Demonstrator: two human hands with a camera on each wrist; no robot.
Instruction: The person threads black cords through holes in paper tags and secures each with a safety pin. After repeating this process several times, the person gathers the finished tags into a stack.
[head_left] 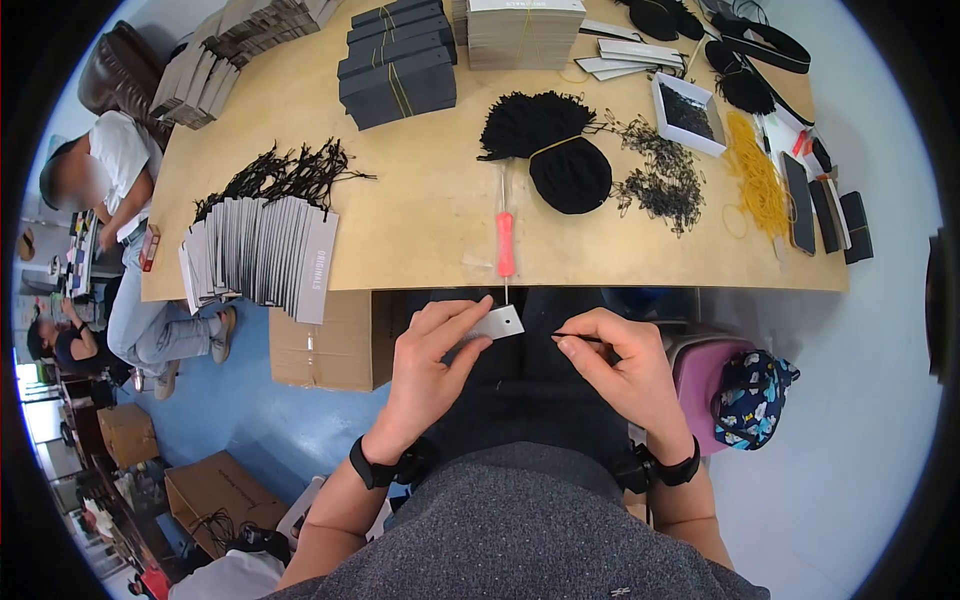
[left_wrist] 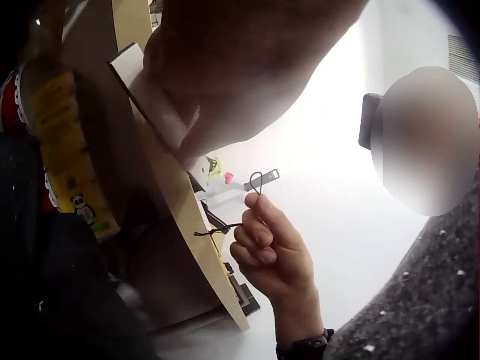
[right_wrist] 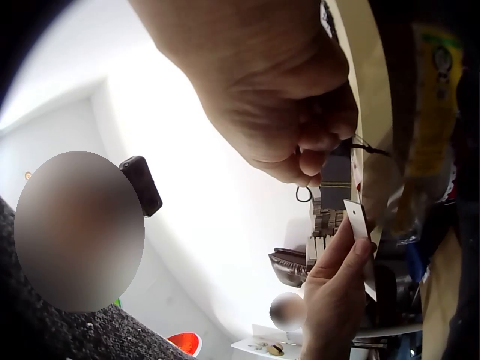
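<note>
In the head view my left hand (head_left: 428, 365) pinches a white tag (head_left: 503, 322) with a small hole near its end, just below the table edge. To its right my right hand (head_left: 625, 362) pinches a thin black cord (head_left: 570, 337). The left wrist view shows the cord's loop (left_wrist: 256, 182) standing up from the fingertips of my right hand (left_wrist: 274, 251), its knotted end trailing left. In the right wrist view the tag (right_wrist: 357, 217) is between thumb and fingers of my left hand (right_wrist: 337, 289). Tag and cord are apart.
A red-handled tool (head_left: 505, 245) lies at the table's front edge. Stacked corded tags (head_left: 262, 250) are left, black cords (head_left: 570, 175) and scattered pins (head_left: 665, 175) further back, yellow bands (head_left: 755, 175) at right. Dark stacks (head_left: 397, 75) stand behind. Another person sits left.
</note>
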